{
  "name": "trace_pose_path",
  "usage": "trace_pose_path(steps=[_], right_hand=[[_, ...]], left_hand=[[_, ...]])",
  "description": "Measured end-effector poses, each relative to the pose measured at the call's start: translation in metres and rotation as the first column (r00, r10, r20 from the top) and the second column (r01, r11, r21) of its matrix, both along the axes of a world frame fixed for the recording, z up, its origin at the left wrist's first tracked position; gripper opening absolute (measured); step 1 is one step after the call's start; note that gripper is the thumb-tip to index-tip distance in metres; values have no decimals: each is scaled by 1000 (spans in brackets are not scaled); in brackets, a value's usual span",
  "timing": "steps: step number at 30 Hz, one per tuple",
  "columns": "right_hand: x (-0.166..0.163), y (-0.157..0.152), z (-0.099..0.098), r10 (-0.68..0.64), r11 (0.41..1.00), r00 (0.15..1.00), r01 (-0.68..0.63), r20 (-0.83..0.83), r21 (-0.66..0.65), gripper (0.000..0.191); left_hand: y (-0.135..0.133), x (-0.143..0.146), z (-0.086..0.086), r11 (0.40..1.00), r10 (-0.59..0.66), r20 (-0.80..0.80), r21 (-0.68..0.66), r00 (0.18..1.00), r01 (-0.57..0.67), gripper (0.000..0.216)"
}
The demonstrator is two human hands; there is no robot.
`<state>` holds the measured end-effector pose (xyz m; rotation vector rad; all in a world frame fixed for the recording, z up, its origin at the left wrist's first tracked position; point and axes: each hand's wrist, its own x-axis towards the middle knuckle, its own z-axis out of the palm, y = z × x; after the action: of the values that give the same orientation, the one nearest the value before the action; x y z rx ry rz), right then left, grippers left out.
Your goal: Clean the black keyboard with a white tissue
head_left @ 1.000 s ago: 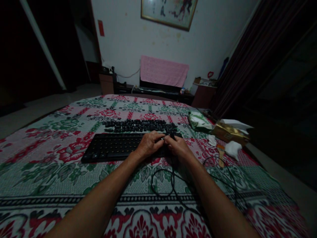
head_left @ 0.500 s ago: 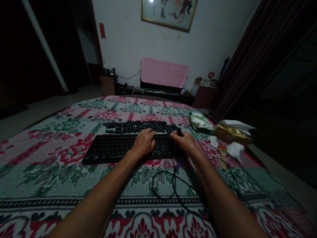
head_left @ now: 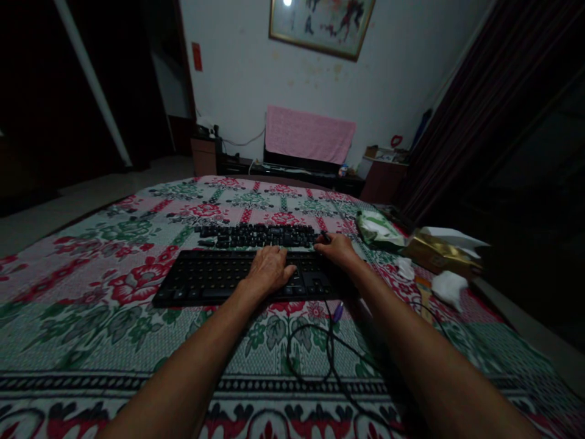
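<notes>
A black keyboard frame (head_left: 205,281) with most keycaps off lies on a floral bedspread (head_left: 105,305). Behind it runs a row of loose black keycaps (head_left: 256,235). My left hand (head_left: 269,268) rests palm down on the right half of the frame, fingers loosely spread. My right hand (head_left: 337,247) reaches past the frame's far right corner to the end of the keycap row and pinches a small black keycap (head_left: 323,236). The keyboard's black cable (head_left: 320,347) coils on the bedspread between my forearms.
To the right lie a green-white packet (head_left: 377,228), a gold box (head_left: 439,256) and white tissue (head_left: 450,286). A brush handle (head_left: 423,292) shows beside my right forearm. A pink cloth covers a low stand (head_left: 308,137) against the far wall.
My hands have parted. The right one moved away from the left, up to the end of the keycap row. The left one flattened on the keyboard frame. The camera shifted slightly.
</notes>
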<state>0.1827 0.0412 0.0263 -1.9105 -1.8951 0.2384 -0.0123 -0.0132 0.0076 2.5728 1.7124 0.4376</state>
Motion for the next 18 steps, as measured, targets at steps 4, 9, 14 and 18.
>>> trace_pose_path(steps=[4,9,14,18], right_hand=[[-3,3,-1,35,999,996,-34,83,-18,21],[-9,8,-2,31,999,986,-24,163,-42,22],[-14,14,-3,0,997,980,15,199,-72,22],[-15,18,-7,-20,997,983,34,183,-75,19]], left_hand=[[-3,1,2,1000,-4,-7,1,1000,4,37],[-5,2,2,1000,3,-9,9,1000,-3,38],[-5,2,1,1000,13,-5,8,1000,-12,38],[-4,2,1,1000,11,-6,8,1000,-11,39]])
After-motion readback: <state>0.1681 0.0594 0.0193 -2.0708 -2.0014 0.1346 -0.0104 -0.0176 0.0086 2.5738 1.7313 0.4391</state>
